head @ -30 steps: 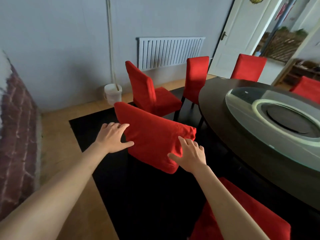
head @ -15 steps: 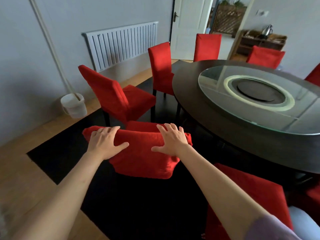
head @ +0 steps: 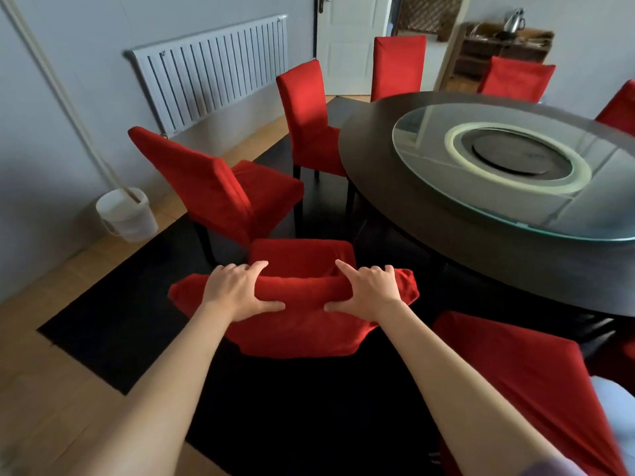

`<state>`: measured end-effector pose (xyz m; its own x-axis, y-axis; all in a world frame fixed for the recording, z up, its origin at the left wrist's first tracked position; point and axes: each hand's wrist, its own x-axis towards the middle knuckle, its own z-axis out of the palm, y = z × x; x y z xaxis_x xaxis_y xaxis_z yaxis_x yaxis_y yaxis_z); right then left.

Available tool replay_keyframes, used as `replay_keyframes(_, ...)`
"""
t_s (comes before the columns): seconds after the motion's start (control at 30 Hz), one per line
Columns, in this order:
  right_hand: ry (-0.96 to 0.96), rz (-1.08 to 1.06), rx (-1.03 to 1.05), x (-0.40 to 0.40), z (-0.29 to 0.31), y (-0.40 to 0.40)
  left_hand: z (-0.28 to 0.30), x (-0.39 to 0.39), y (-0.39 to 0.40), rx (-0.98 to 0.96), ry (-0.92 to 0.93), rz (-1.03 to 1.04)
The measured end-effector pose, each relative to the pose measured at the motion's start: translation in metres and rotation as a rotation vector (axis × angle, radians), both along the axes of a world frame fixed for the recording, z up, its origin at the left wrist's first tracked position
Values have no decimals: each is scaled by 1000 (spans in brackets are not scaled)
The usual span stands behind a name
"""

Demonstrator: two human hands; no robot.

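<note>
My left hand (head: 240,292) and right hand (head: 369,292) both curl around the backrest of the red chair (head: 295,333), just short of the round table (head: 385,207). A skewed push could ram its seat against the rim.

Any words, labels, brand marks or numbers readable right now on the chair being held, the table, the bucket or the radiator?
None can be read.
The red chair, gripped by the left hand and right hand, has a plain cover.
The bucket, radiator and table show no markings.
The kettle on the far shelf is too small to tell.
</note>
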<state>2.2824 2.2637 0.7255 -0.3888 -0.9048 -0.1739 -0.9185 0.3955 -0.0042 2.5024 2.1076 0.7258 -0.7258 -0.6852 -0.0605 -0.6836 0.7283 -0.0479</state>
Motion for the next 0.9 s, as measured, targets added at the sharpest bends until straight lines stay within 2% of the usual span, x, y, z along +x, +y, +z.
replay_keyframes(0.3,93,-138,-56,9,-2,-3,-6,-1,-11,39,53,-111)
replay_keyframes(0.5,90,-198,-98,25,-2,3,-9,4,-15,7,110,-169)
replay_keyframes(0.9,88,-398,-134,89,-9,30,-9,32,-24,3,76,-317)
